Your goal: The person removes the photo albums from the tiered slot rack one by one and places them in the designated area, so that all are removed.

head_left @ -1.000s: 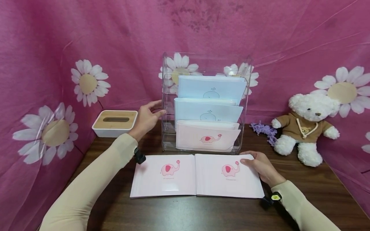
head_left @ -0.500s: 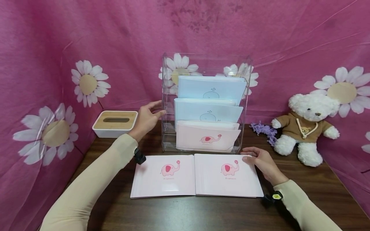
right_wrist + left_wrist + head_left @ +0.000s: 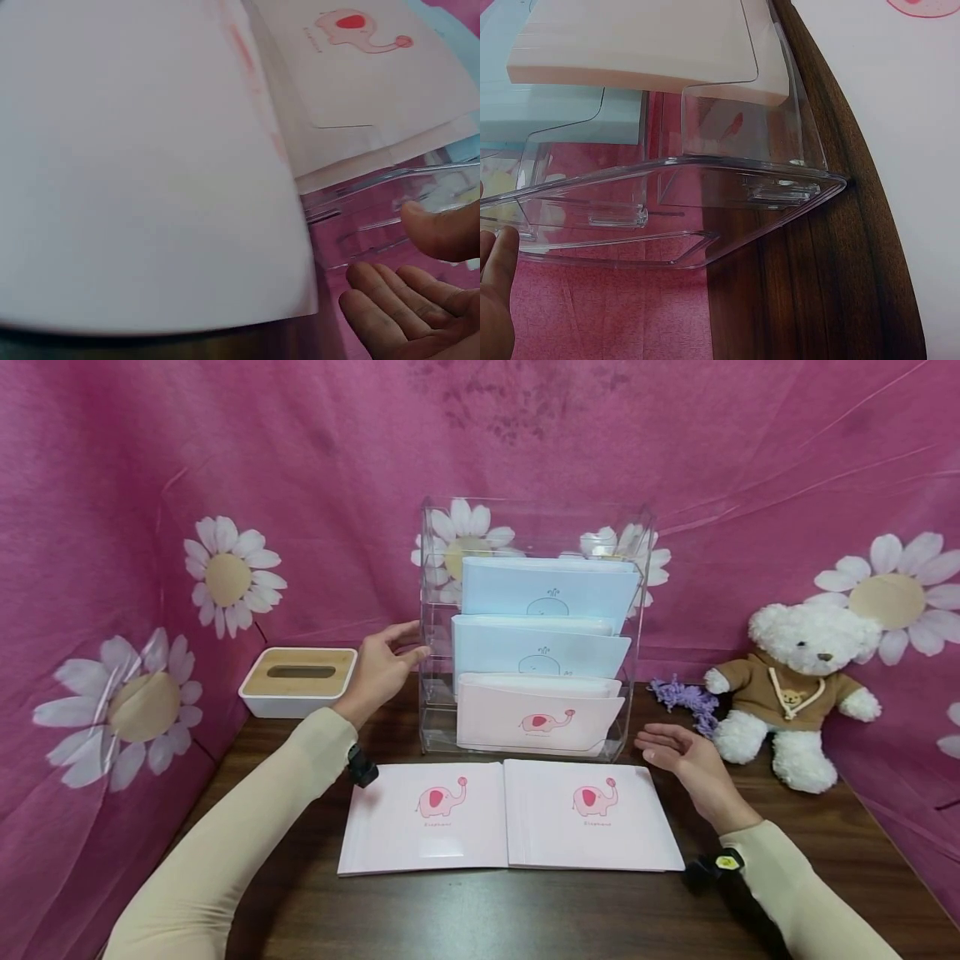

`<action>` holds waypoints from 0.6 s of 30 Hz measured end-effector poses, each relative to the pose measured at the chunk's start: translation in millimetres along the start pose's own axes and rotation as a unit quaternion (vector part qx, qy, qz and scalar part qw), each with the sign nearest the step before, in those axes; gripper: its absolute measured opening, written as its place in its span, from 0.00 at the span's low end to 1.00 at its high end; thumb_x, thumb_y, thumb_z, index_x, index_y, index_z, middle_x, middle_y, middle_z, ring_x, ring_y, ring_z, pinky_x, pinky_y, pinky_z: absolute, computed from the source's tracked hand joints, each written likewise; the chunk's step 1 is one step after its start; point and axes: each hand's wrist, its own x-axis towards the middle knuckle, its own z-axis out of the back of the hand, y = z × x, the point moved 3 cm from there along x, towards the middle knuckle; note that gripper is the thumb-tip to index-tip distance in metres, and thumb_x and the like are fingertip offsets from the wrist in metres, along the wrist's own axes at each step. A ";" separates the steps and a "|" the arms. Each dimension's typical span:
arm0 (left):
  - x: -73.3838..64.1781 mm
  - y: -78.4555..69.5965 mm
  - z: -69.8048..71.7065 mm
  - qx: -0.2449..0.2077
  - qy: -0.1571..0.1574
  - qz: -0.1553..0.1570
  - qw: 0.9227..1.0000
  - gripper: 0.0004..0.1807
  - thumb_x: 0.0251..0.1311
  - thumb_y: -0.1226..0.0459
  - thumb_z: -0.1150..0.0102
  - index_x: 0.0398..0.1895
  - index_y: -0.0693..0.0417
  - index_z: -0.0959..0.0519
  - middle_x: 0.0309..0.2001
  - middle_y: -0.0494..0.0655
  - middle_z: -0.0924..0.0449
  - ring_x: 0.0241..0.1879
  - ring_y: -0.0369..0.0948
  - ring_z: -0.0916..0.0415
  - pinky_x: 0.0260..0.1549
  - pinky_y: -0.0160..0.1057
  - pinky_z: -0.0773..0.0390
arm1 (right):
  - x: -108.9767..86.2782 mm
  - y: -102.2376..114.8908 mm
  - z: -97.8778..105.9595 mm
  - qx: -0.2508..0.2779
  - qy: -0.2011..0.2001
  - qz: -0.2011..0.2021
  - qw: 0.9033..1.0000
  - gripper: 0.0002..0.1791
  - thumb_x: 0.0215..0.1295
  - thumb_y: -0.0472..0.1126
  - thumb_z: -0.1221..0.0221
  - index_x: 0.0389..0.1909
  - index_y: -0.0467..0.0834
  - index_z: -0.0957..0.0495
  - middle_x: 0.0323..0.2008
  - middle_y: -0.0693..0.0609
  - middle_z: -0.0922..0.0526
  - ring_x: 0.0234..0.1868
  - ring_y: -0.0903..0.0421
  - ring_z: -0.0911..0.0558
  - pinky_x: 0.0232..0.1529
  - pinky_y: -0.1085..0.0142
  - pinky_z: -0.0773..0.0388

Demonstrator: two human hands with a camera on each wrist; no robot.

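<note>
A clear acrylic rack [image 3: 431,727] stands upright at the back of the table. In its tiers are two light blue booklets with whale drawings, the upper blue booklet [image 3: 551,585] and the lower blue booklet [image 3: 525,647], and a pink elephant booklet [image 3: 487,718] in front. My left hand [image 3: 381,664] rests with extended fingers at the rack's left side. Two pink elephant booklets lie flat before the rack, the left booklet [image 3: 390,810] meeting the right booklet [image 3: 540,835]. Beyond the right booklet's far corner, my right hand [image 3: 693,768] is held with relaxed fingers and holds nothing.
A white tissue box with a wooden lid [image 3: 300,685] stands behind my left forearm. To the right sit a white teddy bear [image 3: 795,693] in a brown hoodie and a bundle of purple shredded paper [image 3: 684,695]. A pink flowered cloth [image 3: 322,485] hangs behind the table.
My right hand has let go of the right booklet's far corner and moved away, back and to the right. The right booklet has shifted slightly left. My left hand stays at the rack.
</note>
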 end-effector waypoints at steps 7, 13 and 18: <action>-0.4 -0.1 -0.3 -0.002 0.003 0.001 1.000 0.28 0.64 0.63 0.32 0.67 0.53 0.24 0.59 0.54 0.16 0.56 0.46 0.16 0.50 0.36 0.13 | 6.3 26.0 14.3 0.085 -0.004 0.075 0.994 0.20 0.71 0.33 0.40 0.61 0.43 0.27 0.49 0.68 0.14 0.51 0.72 0.15 0.50 0.83 0.19; -0.2 -0.5 -0.5 0.000 0.003 0.000 1.000 0.28 0.64 0.63 0.32 0.67 0.52 0.24 0.59 0.53 0.16 0.56 0.46 0.16 0.50 0.37 0.13 | 12.5 55.9 24.8 0.168 0.000 0.137 0.976 0.22 0.70 0.28 0.42 0.64 0.38 0.28 0.52 0.60 0.13 0.54 0.66 0.14 0.52 0.79 0.18; 0.2 -0.9 0.1 -0.001 0.003 0.000 1.000 0.28 0.64 0.63 0.32 0.67 0.52 0.24 0.59 0.53 0.16 0.56 0.46 0.16 0.50 0.37 0.13 | 17.7 82.6 28.2 0.194 -0.005 0.177 0.965 0.22 0.70 0.25 0.44 0.64 0.35 0.29 0.53 0.56 0.13 0.55 0.62 0.14 0.52 0.77 0.17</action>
